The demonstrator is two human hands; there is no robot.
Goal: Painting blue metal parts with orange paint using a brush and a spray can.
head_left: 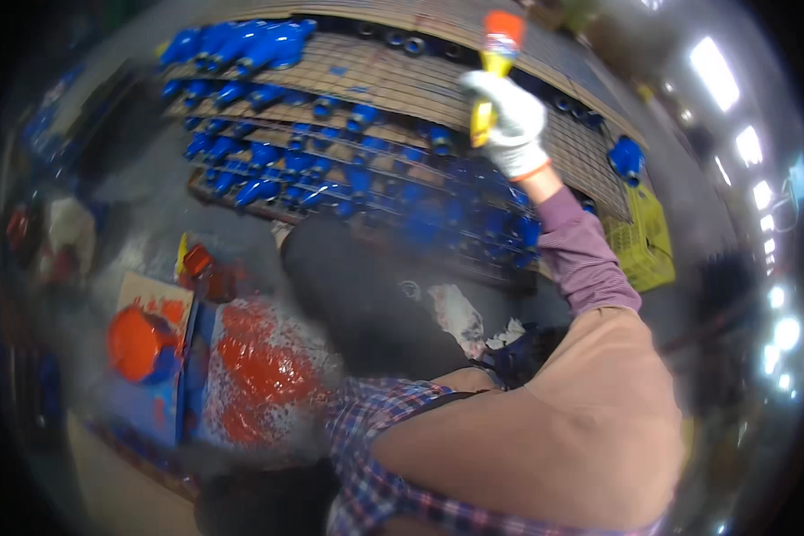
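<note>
My right hand [514, 121], in a white glove with an orange cuff, is raised over the top of a rack. It is closed around the yellow handle of a paintbrush [500, 54], whose bristles are orange-red and point up and away. Hand and brush are slightly blurred. Under and beyond them, the wire-mesh rack [393, 76] holds many glossy blue castings, such as the group [259, 45] at its far left end. A single blue casting [627, 159] sits at the right end, close to my forearm. My left hand is not in view.
An orange paint bucket [134, 344] stands at the lower left on a paint-stained blue surface. Wet orange paint covers a sheet [268, 366] on the floor. A small red container [198, 261] lies near it. A yellow plastic crate [648, 246] stands beyond the rack's right end.
</note>
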